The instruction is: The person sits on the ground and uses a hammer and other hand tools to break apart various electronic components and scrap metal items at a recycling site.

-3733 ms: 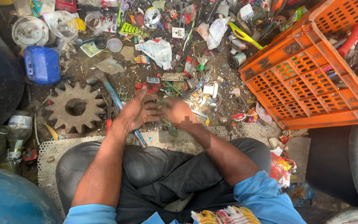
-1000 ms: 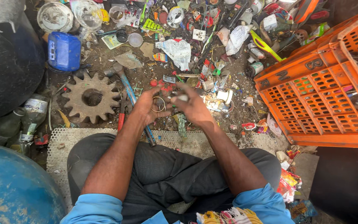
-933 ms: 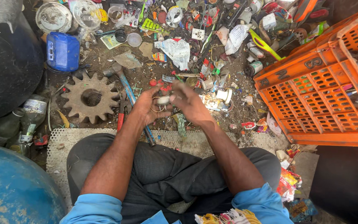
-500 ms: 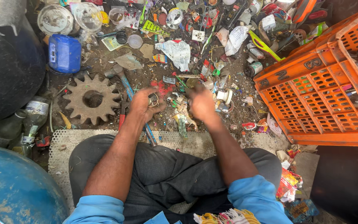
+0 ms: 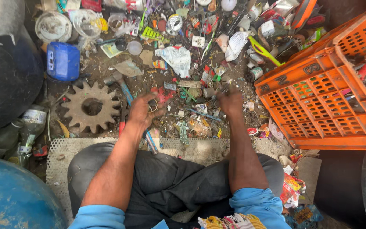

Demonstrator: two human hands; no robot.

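The person sits cross-legged on the ground with both hands out over a litter of scrap. The left hand (image 5: 142, 112) is curled in a narrow grip around a small metal ring (image 5: 153, 105), held just above the dirt near the right side of a rusty toothed gear (image 5: 92, 107); a blue-handled tool (image 5: 137, 116) lies under that hand, its long axis running from the far left towards the person's knee. The right hand (image 5: 230, 101) is stretched further out, well apart from the left, fingertips down among small bits of plastic and metal; whether it is pinching something there is hard to tell, since the knuckles hide the fingertips. The ring thus lies wholly on the left side, and the right hand would have to come back and leftward to meet it. An orange plastic crate (image 5: 318, 101) stands just to the right of the right hand, and a blue canister (image 5: 63, 60) lies beyond the gear.
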